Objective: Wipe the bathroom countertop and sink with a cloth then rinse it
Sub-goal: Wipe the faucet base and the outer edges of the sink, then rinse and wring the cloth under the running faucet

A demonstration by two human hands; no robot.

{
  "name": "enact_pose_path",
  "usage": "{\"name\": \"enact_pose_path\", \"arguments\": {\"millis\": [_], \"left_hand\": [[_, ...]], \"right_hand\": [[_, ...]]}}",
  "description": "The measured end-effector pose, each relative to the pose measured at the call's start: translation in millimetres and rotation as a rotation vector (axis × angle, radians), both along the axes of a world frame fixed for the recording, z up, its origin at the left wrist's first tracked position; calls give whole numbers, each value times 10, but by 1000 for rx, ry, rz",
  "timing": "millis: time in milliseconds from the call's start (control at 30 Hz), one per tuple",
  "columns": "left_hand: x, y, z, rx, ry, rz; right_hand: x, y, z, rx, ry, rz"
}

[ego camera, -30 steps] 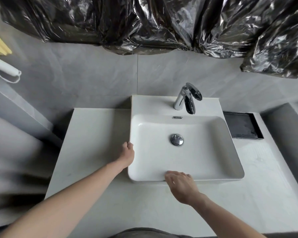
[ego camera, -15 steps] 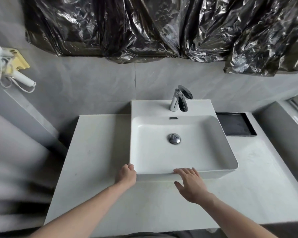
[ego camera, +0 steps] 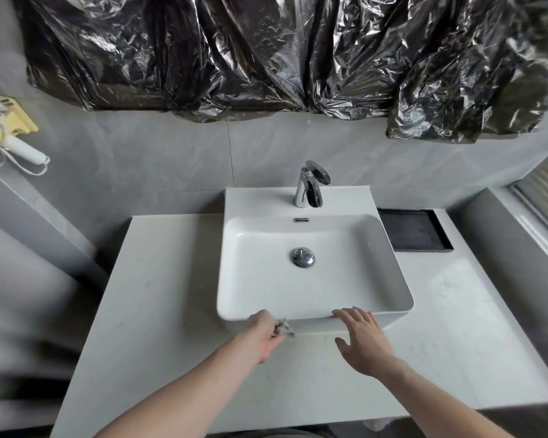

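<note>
Left hand [ego camera: 261, 335] fingers curl round a small grey cloth [ego camera: 283, 328], now slid down from the sink [ego camera: 314, 314] side rim to its front corner. Right hand [ego camera: 363, 338] fingers spread flat, touching front rim. Countertop [ego camera: 159, 295] wiping barely started.

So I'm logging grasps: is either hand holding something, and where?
The left hand grips a small grey cloth, bunched, with only an end showing. The right hand holds nothing.
</note>
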State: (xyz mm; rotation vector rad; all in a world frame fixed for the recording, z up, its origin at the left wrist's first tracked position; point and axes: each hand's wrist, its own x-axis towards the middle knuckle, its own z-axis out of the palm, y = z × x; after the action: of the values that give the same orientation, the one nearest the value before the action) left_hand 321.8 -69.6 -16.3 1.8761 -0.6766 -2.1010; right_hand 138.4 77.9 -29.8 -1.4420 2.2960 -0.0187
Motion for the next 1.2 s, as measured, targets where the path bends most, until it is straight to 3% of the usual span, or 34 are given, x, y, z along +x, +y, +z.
{"name": "enact_pose_path", "arguments": {"millis": [233,500,700,1000,1200], "left_hand": [[-383,246,206,74,82,19],[-200,230,262,-23,109,-55],[-352,166,563,-218,145,-145],[-791,228,1223,-393,331,-291],[-827,34,1230,-644,183,-407]], "right_hand": [[-220,148,62,-36,-69,-13],[-475,165,126,-26,-197,-7],[-655,-74,328,-11,-436,-41],[-800,-410,871,-308,-927,-102],[-933,-524,1015,-392,-965,-77]]}}
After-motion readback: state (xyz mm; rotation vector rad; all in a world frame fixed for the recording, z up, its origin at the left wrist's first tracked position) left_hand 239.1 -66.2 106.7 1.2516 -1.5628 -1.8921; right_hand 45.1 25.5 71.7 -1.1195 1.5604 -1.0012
